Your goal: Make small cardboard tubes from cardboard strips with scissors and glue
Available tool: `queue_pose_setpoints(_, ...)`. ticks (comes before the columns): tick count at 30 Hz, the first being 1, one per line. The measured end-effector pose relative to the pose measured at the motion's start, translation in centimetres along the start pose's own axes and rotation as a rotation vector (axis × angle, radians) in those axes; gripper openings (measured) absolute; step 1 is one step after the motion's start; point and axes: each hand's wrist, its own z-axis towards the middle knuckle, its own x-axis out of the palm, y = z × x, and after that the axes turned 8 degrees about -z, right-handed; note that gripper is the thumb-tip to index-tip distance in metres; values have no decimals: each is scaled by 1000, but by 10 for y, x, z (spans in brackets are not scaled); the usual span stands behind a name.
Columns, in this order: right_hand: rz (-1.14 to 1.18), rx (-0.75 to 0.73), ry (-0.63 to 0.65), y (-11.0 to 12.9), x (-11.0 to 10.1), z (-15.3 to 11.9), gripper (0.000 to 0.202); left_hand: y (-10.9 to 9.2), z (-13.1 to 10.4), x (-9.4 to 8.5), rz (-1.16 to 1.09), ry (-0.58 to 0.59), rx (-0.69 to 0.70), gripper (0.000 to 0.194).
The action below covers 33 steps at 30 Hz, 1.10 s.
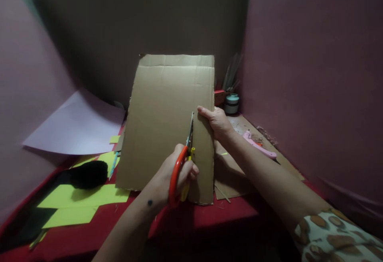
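A large brown cardboard sheet stands tilted up in front of me, with a crease across its top. My left hand is closed around the orange-handled scissors, whose blades point upward against the lower right part of the cardboard. A slim yellow stick-like thing also shows at that hand; its kind is unclear. My right hand grips the cardboard's right edge, thumb on the near face and fingers hidden behind. The thumb is close to the scissor tips.
Yellow paper pieces, a black fuzzy object and a blue-striped pencil lie left on the red cloth. Behind them curves a pale sheet. To the right are a pink glue gun, a light-blue-lidded jar and flat cardboard.
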Motion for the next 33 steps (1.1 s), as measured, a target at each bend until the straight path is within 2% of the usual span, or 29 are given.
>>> queue_pose_setpoints(2, -4, 2, -2, 0, 0, 0, 39, 2, 1, -2, -86, 29, -19, 9)
queue_pose_setpoints(7, -9, 15, -9, 1, 2, -1, 37, 0, 7, -1, -146, -15, -24, 12)
queue_pose_setpoints(13, -9, -18, -25, 5, 5, -3, 36, -16, 15, 2, -42, -107, -67, 14)
queue_pose_setpoints(18, -42, -34, -99, 11, 7, -4, 34, -31, 16, 4, -17, -75, -57, 12)
queue_pose_setpoints(21, -34, -48, -108, 14, 7, -3, 34, -39, 16, 5, 88, -123, -64, 15)
queue_pose_setpoints(26, -17, -78, -108, 14, 7, -3, 31, -37, 17, 8, 420, -224, 82, 14)
queue_pose_setpoints(33, 9, -61, -73, 12, 3, -4, 36, -27, 19, 11, 432, -265, 78, 18)
